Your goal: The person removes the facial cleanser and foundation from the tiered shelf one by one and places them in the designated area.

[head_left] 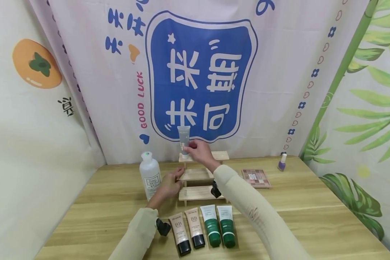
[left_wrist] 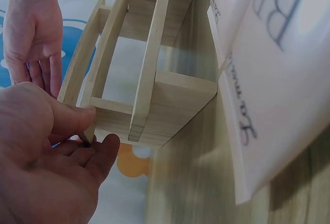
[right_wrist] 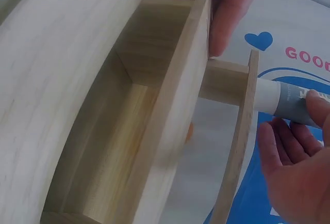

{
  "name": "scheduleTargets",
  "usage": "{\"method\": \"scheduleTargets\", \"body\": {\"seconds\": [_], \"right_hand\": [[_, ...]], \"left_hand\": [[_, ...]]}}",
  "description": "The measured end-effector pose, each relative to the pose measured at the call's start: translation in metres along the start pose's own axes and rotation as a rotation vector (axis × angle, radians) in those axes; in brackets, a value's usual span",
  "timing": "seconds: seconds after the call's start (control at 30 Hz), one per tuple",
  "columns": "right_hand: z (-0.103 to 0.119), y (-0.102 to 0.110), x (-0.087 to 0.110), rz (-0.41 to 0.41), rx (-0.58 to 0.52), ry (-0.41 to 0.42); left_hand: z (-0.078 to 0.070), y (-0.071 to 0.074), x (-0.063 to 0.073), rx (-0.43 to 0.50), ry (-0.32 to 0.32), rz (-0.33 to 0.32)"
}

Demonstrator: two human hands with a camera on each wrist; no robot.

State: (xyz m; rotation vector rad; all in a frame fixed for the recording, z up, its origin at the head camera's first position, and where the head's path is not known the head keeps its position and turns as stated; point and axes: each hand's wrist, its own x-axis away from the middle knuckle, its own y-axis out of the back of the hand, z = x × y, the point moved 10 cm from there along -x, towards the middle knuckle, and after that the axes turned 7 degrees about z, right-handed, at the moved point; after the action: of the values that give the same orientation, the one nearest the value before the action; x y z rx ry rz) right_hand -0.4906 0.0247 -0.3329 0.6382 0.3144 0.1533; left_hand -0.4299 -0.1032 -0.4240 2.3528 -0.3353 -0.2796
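Observation:
A three-step wooden display stand (head_left: 195,193) stands at the back of the table. My right hand (head_left: 199,151) pinches a grey squeeze tube (head_left: 184,136) between thumb and fingers. The tube is upright, its white cap (right_wrist: 266,95) down at the left end of the top step. My left hand (head_left: 170,185) grips the stand's left side; in the left wrist view its thumb (left_wrist: 72,118) and fingers pinch the end of a step. A white bottle (head_left: 149,173) stands left of that hand.
In front of the stand lie two beige BB tubes (head_left: 195,225) with black caps and two white-and-green tubes (head_left: 226,227). A flat makeup palette (head_left: 256,178) lies to the right, with a purple nail polish bottle (head_left: 281,164) farther off. A printed curtain (head_left: 279,72) hangs behind the table.

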Motion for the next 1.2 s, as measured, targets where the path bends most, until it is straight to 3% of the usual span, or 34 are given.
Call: {"method": "scheduleTargets", "body": {"seconds": [0.3, 0.5, 0.63, 0.87, 1.2], "right_hand": [[-0.003, 0.003, 0.006, -0.023, -0.089, 0.040], [-0.003, 0.019, 0.023, -0.021, -0.206, 0.064], [0.000, 0.031, 0.039, 0.004, -0.264, 0.094], [0.006, 0.063, 0.090, 0.057, -0.273, 0.151], [-0.036, 0.092, 0.184, 0.122, -0.174, 0.051]], "left_hand": [[-0.001, -0.001, -0.002, 0.004, 0.006, 0.004], [-0.005, -0.001, -0.003, -0.016, -0.042, -0.013], [-0.003, 0.001, -0.003, -0.025, -0.033, -0.020], [-0.002, 0.001, -0.003, -0.025, -0.018, -0.013], [0.002, -0.001, -0.002, -0.028, 0.031, 0.006]]}}
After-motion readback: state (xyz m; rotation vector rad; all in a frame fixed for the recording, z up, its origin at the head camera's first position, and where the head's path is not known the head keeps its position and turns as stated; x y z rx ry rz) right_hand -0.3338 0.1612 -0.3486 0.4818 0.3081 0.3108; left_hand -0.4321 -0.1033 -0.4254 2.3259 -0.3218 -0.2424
